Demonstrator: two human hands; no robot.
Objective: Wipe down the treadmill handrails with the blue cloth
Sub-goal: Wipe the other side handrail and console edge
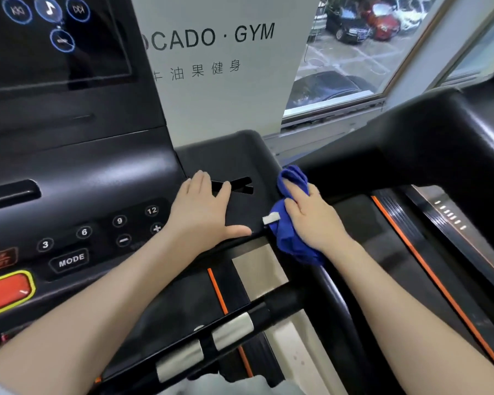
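Observation:
The blue cloth (288, 232), with a small white tag, is bunched against the top of the treadmill's right handrail (335, 292), where the black rail meets the console corner. My right hand (311, 215) presses down on the cloth and grips it. My left hand (203, 209) lies flat and open on the black console tray (240, 155), fingers spread, thumb along its front edge. A black front handlebar (211, 342) with silver sensor plates runs diagonally below my arms.
The console panel (77, 232) with number, MODE and red stop buttons is at the left under a dark screen (54, 38). A second treadmill (439, 143) stands close on the right. A white gym banner (220, 52) and a window are behind.

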